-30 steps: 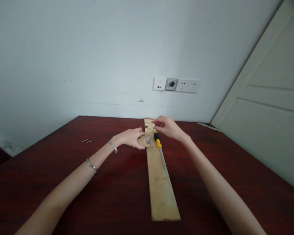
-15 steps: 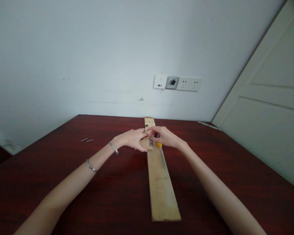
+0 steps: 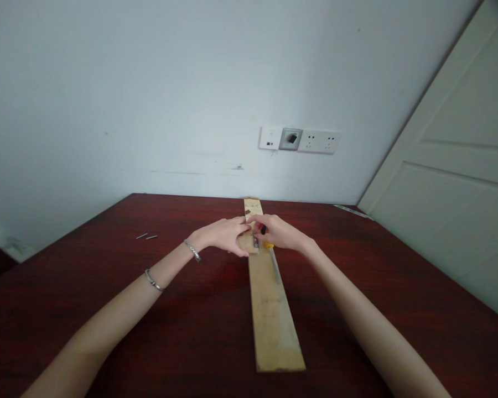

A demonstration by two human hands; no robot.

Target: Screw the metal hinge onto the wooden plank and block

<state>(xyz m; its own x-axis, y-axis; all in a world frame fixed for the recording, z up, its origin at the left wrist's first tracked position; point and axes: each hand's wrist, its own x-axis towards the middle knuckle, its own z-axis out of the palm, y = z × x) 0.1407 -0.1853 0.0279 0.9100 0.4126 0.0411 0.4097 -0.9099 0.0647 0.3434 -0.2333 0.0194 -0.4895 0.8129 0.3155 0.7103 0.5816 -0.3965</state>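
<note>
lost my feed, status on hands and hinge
left hand holds block against plank. right hand fingertips at hinge, over screwdriver. two screws apart, far left.

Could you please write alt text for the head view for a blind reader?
The left hand and right hand meet at a small silver metal fitting on a long pale wooden plank on a dark red wooden table. A yellow-handled screwdriver lies on the plank, partly under the right hand.

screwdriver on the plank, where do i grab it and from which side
Take the screwdriver by its yellow grip, from the right of the plank: the thick end, lying flat along the plank's right edge, partly covered by the right hand.
</note>
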